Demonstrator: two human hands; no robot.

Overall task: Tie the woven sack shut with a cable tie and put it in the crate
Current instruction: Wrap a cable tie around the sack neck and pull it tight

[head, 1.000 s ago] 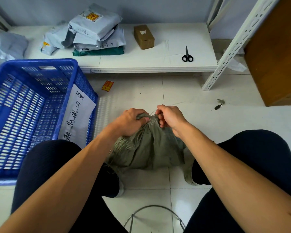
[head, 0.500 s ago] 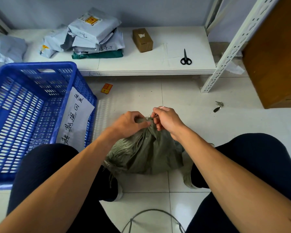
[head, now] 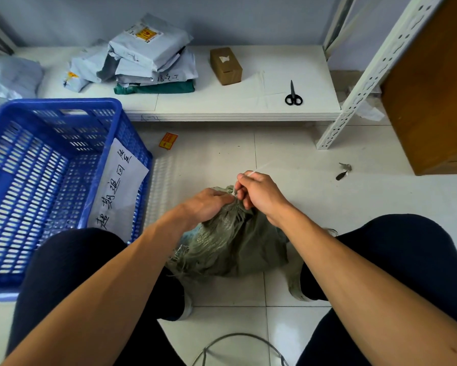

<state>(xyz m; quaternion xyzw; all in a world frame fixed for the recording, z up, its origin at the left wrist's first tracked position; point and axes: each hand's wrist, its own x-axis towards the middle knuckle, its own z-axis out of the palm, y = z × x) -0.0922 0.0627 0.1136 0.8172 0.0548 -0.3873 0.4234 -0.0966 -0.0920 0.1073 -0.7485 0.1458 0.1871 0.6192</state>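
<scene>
A green woven sack [head: 238, 247] lies on the white floor tiles between my knees, its mouth bunched together at the top. My left hand [head: 209, 204] grips the gathered neck of the sack. My right hand [head: 261, 194] pinches a thin white cable tie [head: 259, 169] whose free tail sticks out up and to the right past my fingers. The tie's loop around the neck is hidden between my hands. The blue plastic crate [head: 50, 186] stands on the floor to my left, with a handwritten paper sheet [head: 119, 188] on its near side.
A low white shelf [head: 222, 101] runs across the back, carrying a pile of grey mailer bags [head: 148, 59], a small cardboard box [head: 225, 66] and black scissors [head: 293, 95]. A white slotted post [head: 359, 93] and a brown cabinet [head: 433, 88] stand at the right. A grey cable [head: 238, 344] loops near my feet.
My right hand has drawn the cable tie's tail out up and to the right, so the tail now shows past my fingers. My left hand stays on the sack's neck.
</scene>
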